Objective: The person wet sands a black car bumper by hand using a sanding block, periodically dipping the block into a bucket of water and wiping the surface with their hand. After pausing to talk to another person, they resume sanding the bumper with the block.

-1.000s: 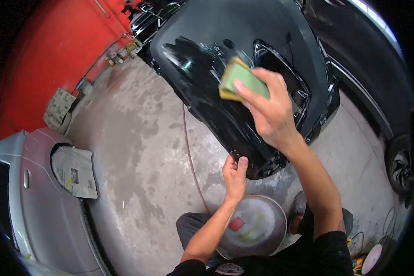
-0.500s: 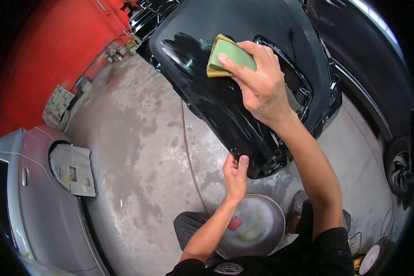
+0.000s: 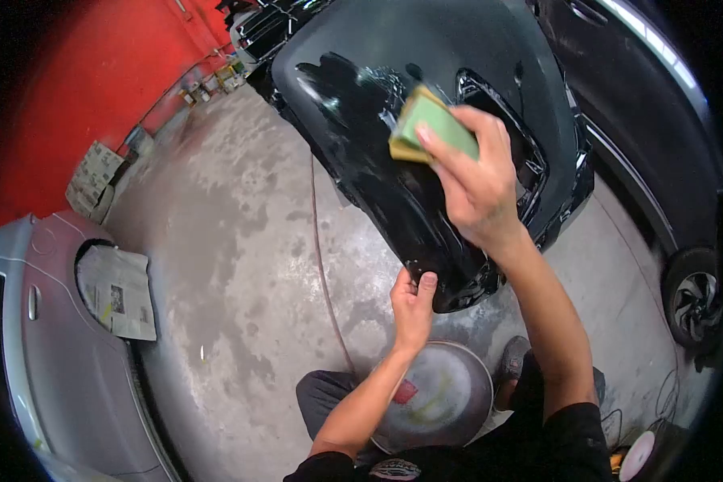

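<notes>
A black car bumper (image 3: 377,173) stretches across the upper middle, its surface wet and shiny in the middle and matte grey toward the top. My right hand (image 3: 478,173) is closed around a green sanding block (image 3: 442,128) with yellowish sandpaper (image 3: 406,150) wrapped on its far side. The block is over the wet part, beside the bumper's oblong opening (image 3: 522,149). At the near lower end of the bumper, my left hand (image 3: 414,309) grips the edge, thumb on top and the other fingers partly hidden behind it.
Between my legs stands a round basin (image 3: 458,394) of cloudy water with a red piece (image 3: 406,392) in it. A hose (image 3: 323,273) runs along the concrete floor. On the left is a grey car body (image 3: 72,321) with newspaper (image 3: 120,293); a dark car (image 3: 635,120) stands right.
My right hand has moved the sanding block down and to the right across the bumper. The left hand keeps its grip on the edge. The view has shifted slightly.
</notes>
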